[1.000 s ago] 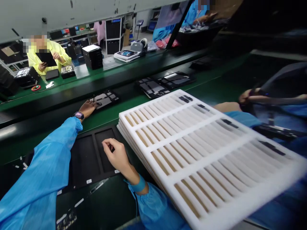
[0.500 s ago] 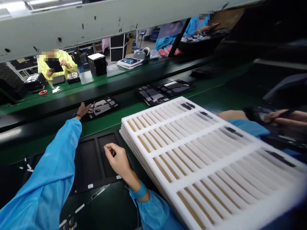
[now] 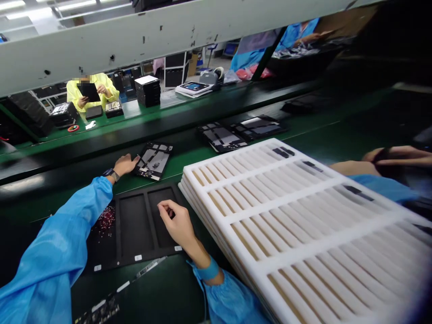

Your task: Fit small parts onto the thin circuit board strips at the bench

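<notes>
Left grip (image 3: 124, 165): at the left edge of the flat black-and-grey panel (image 3: 155, 158); cannot tell if it holds on.
Right grip (image 3: 177, 223): narrow, fingers curled, over the flat black tray (image 3: 135, 227).
Panel: on the green table (image 3: 187, 155), beyond the tray.

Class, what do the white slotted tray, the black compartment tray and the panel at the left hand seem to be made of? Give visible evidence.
White slotted tray: matte, probably plastic foam, judging by its thick, soft-looking edges.
Black compartment tray: matte, foam or plastic, unclear which; its surface shows little shine.
Panel: perhaps satin metal, from its smooth grey areas, black parts unclear.
</notes>
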Available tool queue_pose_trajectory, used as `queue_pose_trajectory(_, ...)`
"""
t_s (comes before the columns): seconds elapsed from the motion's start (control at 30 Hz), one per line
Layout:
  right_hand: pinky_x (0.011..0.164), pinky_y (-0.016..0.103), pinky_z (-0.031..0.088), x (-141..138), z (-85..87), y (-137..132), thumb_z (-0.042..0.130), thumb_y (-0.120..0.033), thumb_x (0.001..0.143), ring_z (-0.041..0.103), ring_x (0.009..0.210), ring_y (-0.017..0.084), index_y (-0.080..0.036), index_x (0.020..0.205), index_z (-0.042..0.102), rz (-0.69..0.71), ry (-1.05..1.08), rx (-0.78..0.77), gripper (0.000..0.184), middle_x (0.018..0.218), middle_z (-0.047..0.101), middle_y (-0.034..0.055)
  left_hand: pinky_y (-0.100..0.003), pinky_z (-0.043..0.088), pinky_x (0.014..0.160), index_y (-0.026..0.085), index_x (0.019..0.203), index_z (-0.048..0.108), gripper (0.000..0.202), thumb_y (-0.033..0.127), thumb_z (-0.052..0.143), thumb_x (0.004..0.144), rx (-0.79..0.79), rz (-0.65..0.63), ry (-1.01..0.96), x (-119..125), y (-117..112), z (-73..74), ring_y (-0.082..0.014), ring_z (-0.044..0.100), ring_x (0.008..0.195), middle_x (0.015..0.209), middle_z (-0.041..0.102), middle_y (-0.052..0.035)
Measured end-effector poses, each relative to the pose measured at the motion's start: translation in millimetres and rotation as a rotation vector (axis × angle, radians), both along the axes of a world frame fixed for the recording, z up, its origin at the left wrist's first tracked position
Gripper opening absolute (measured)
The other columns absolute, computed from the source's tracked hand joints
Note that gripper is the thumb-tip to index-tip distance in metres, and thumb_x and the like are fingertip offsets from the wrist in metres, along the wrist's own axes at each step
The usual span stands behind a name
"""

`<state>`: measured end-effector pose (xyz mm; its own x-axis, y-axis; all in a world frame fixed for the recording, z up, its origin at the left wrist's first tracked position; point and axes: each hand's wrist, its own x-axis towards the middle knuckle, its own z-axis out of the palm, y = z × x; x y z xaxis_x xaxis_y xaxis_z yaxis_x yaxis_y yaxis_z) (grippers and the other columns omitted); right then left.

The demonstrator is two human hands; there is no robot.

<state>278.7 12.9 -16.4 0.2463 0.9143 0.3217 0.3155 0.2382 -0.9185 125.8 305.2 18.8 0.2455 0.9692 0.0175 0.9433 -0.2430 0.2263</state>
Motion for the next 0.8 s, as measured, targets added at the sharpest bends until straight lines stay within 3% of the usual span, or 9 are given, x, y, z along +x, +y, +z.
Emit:
queue_pose_trajectory(0.1, 0.063, 0.027, 0.046, -0.7, -0.6, -0.4, 0.058, -0.027, 0.099, 0.065, 0.067, 0.017, -0.019, 0.090, 0.072, -0.005, -0.017, 0.004, 0.019, 0.075, 0.072, 0.0027, -0.048, 0.044, 0.109, 0.010, 0.128, 0.065, 0.072, 0.072, 0.050, 0.095, 0.148, -0.074, 0.053, 35.8, -8.7, 13.0, -0.0427, 0.060, 0.131, 0.131, 0.070, -0.0273)
queue_pose_trajectory(0.2, 0.063, 0.027, 0.046, -0.7, -1.7, -0.6, 0.058, -0.026, 0.099, 0.065, 0.067, 0.016, -0.019, 0.089, 0.072, -0.016, -0.045, 0.014, 0.018, 0.074, 0.071, 0.0024, -0.049, 0.036, 0.119, 0.011, 0.145, 0.055, 0.075, 0.064, 0.059, 0.092, 0.214, -0.307, 0.114, 93.5, -2.8, 20.2, -0.0394, 0.049, 0.144, 0.151, 0.060, -0.0230)
queue_pose_trajectory(0.3, 0.063, 0.027, 0.046, 0.7, -3.0, -0.7, 0.057, -0.024, 0.099, 0.064, 0.066, 0.016, -0.019, 0.089, 0.071, -0.034, -0.081, 0.025, 0.019, 0.075, 0.070, 0.0026, -0.049, 0.028, 0.126, 0.014, 0.151, 0.053, 0.077, 0.052, 0.069, 0.086, 0.132, -0.443, 0.151, 148.7, 13.7, 14.8, -0.0360, 0.041, 0.152, 0.161, 0.053, -0.0182)
queue_pose_trajectory(0.4, 0.063, 0.027, 0.047, 2.8, -3.9, -0.8, 0.056, -0.021, 0.100, 0.064, 0.067, 0.016, -0.019, 0.089, 0.071, -0.051, -0.107, 0.036, 0.018, 0.075, 0.070, 0.0028, -0.054, 0.032, 0.122, 0.015, 0.135, 0.067, 0.059, 0.042, 0.072, 0.083, 0.051, -0.436, 0.164, 179.0, 32.9, 2.9, -0.0372, 0.053, 0.141, 0.146, 0.066, -0.0190)
queue_pose_trajectory(0.53, 0.067, 0.027, 0.049, 4.1, -1.3, -2.0, 0.057, -0.017, 0.099, 0.065, 0.071, 0.016, -0.019, 0.091, 0.071, -0.047, -0.107, 0.060, 0.016, 0.078, 0.071, 0.0035, -0.056, 0.029, 0.121, 0.011, 0.116, 0.076, 0.041, 0.038, 0.070, 0.086, 0.028, -0.373, 0.166, 170.6, 56.4, -3.1, -0.0362, 0.062, 0.130, 0.131, 0.073, -0.0220)
queue_pose_trajectory(0.67, 0.068, 0.027, 0.050, 2.8, 2.9, -4.1, 0.057, -0.016, 0.099, 0.066, 0.074, 0.018, -0.020, 0.092, 0.070, -0.035, -0.098, 0.067, 0.016, 0.079, 0.071, 0.0039, -0.057, 0.033, 0.117, 0.011, 0.095, 0.077, 0.035, 0.044, 0.071, 0.086, 0.031, -0.271, 0.148, 125.1, 70.5, 9.5, -0.0383, 0.067, 0.124, 0.114, 0.078, -0.0217)
queue_pose_trajectory(0.73, 0.069, 0.028, 0.051, 2.0, 3.1, -4.4, 0.057, -0.016, 0.099, 0.067, 0.075, 0.018, -0.021, 0.091, 0.070, -0.031, -0.095, 0.066, 0.016, 0.079, 0.071, 0.0042, -0.056, 0.035, 0.115, 0.012, 0.085, 0.075, 0.042, 0.054, 0.069, 0.088, 0.036, -0.214, 0.123, 98.3, 71.4, 17.9, -0.0381, 0.068, 0.122, 0.102, 0.079, -0.0188)
queue_pose_trajectory(0.8, 0.070, 0.028, 0.052, 1.5, 2.0, -3.7, 0.057, -0.017, 0.099, 0.067, 0.075, 0.019, -0.021, 0.092, 0.070, -0.025, -0.094, 0.060, 0.016, 0.079, 0.072, 0.0043, -0.055, 0.034, 0.117, 0.010, 0.087, 0.073, 0.056, 0.065, 0.062, 0.093, 0.051, -0.164, 0.089, 74.2, 68.6, 25.3, -0.0368, 0.066, 0.126, 0.101, 0.078, -0.0180)
